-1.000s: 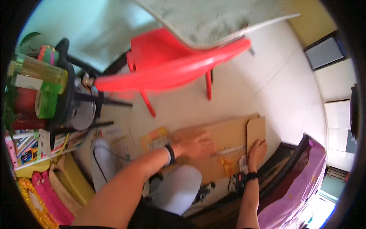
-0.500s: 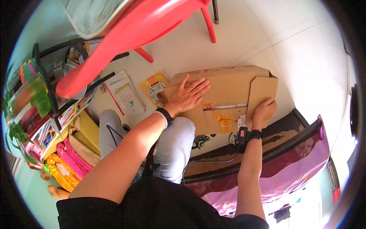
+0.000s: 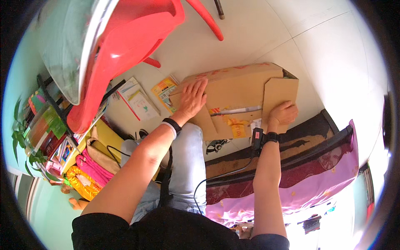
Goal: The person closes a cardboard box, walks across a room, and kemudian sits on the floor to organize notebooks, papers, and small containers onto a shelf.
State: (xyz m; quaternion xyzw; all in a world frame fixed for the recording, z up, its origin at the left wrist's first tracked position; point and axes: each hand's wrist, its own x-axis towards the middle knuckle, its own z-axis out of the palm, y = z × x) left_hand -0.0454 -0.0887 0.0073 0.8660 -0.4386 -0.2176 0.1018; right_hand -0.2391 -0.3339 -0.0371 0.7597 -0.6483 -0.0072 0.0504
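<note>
A brown cardboard box [image 3: 233, 89] lies in front of me with its flaps partly folded over its face. My left hand [image 3: 192, 100] lies flat on the left end of the box, fingers stretched out toward its far edge and holding nothing. On the right end flap [image 3: 278, 93] rests my right hand [image 3: 283, 113], with its fingers slightly bent against the cardboard. Tape [image 3: 239, 110] and an orange-yellow label [image 3: 237, 128] show between the hands. A dark gap opens at the box's far right corner.
A red chair [image 3: 125, 46] stands at the upper left beside a glass-like panel [image 3: 66, 46]. Papers [image 3: 139, 102] and a yellow booklet [image 3: 164, 89] lie on the floor [image 3: 258, 29]. Nearby are a bookshelf [image 3: 62, 150], a pink cloth [image 3: 93, 166], and a purple-draped low piece of furniture [image 3: 287, 175].
My left hand has shifted left and down to the box's left end. The right hand now lies farther onto the right flap. The view has shifted, and the chair appears lower.
</note>
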